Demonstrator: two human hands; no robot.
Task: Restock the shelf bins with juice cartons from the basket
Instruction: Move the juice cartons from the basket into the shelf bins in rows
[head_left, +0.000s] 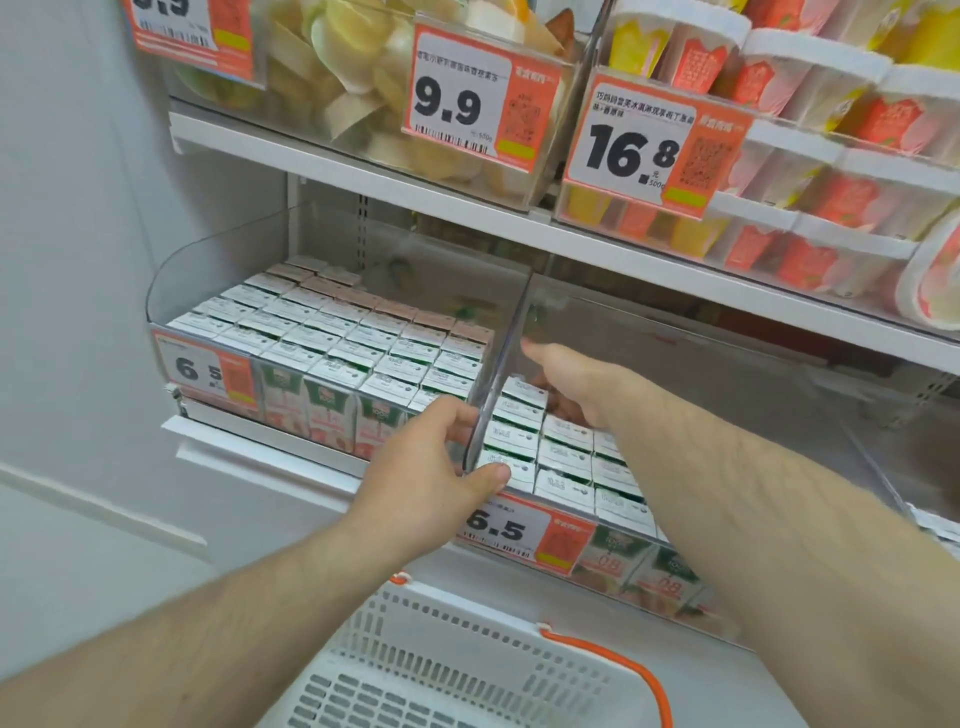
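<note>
White-topped juice cartons (337, 332) pack the left clear shelf bin (171, 291) in tight rows. The right bin (675, 332) holds cartons (566, 467) only at its front, and its rear is bare. My left hand (431, 467) grips the front edge of the clear divider (506, 338) between the two bins, thumb on the right side. My right hand (566, 384) reaches into the right bin just behind the rearmost cartons, thumb pointing at the divider. Its fingers dip behind those cartons and are hidden. The white basket (467, 670) with an orange handle sits below my arms.
Price tags reading 6.5 (498, 525) hang on the bin fronts. The shelf above (363, 182) carries clear bins of pale snacks and red-and-white cups, with tags 9.9 and 16.8. A white wall stands to the left.
</note>
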